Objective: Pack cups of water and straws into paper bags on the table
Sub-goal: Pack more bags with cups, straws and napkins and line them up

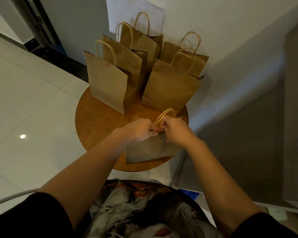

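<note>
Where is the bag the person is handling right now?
In the head view, the near bag sits at the round table's front right edge, gripped at its top by the left hand and right hand, in front of five standing bags.

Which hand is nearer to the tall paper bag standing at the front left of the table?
Left. The left hand grips the near bag's top edge just below and right of the front-left bag; the right hand grips the same edge farther right.

left hand (141,128): fingers curled, pinching; right hand (175,130): fingers curled, pinching
</note>
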`<state>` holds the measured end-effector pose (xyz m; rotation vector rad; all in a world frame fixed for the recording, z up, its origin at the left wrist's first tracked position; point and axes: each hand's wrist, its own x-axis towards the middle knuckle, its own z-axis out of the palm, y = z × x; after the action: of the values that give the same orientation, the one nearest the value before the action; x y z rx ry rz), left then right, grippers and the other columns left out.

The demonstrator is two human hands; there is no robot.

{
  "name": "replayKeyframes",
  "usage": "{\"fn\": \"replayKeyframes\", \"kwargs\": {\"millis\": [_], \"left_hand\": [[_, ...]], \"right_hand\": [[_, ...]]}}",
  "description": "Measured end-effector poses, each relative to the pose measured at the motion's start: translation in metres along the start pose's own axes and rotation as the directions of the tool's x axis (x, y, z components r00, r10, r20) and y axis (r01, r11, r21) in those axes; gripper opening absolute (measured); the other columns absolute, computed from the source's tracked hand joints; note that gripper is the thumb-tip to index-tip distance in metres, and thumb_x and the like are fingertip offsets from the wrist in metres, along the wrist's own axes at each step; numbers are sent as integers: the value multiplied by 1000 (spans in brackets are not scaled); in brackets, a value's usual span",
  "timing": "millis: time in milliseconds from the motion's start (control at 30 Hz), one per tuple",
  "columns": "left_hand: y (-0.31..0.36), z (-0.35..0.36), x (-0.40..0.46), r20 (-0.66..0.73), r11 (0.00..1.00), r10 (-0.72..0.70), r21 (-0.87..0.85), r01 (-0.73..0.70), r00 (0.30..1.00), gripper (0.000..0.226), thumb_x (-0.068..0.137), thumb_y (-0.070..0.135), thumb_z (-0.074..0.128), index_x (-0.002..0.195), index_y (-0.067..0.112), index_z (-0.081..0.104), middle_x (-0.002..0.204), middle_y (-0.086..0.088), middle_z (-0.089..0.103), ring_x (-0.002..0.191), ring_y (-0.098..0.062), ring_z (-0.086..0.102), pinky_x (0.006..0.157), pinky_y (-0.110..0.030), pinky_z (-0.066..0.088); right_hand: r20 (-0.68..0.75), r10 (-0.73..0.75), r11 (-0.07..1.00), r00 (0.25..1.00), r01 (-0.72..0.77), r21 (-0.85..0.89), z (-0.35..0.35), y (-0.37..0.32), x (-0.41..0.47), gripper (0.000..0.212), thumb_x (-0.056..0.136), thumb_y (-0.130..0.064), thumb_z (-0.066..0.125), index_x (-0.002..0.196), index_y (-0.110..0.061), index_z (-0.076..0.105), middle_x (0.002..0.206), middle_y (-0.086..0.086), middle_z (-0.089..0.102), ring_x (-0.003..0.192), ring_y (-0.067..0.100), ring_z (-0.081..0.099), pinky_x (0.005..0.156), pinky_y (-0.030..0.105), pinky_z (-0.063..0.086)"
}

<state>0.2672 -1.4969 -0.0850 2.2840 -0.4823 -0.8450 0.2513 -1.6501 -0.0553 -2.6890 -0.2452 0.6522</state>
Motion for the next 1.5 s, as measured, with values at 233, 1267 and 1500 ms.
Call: {"fn": "replayKeyframes", "kwargs": {"millis": [233, 1267, 1500], "left_hand": [[0, -2, 0, 22, 999, -13, 36, 12, 1000, 34, 98, 24, 47, 66, 30, 52, 67, 11, 50, 70, -11, 47, 68, -28, 33], [-7, -72, 54, -163, 883, 129, 467, -38, 978, 17, 96, 18, 49, 105, 20, 64, 84, 4, 53, 78, -14, 52, 67, -26, 38], [-16, -115, 101, -94, 910, 144, 404, -94, 985, 23, 97, 13, 47, 111, 15, 65, 89, -1, 58, 88, -20, 59, 69, -26, 39]], "right_hand": [[-3, -49, 966, 999, 47, -254, -1, -6, 7, 11, 92, -12, 51, 101, -14, 56, 95, 7, 59, 88, 28, 59, 66, 33, 40], [-364, 16, 983, 931, -81, -164, 1, 16, 54, 22, 98, -21, 44, 108, -18, 63, 96, 6, 68, 83, 26, 64, 62, 29, 40], [-356, 171, 947, 919, -253, -200, -27, 8, 111, 21, 96, -15, 45, 110, -17, 61, 98, 10, 66, 89, 33, 63, 62, 31, 36]]}}
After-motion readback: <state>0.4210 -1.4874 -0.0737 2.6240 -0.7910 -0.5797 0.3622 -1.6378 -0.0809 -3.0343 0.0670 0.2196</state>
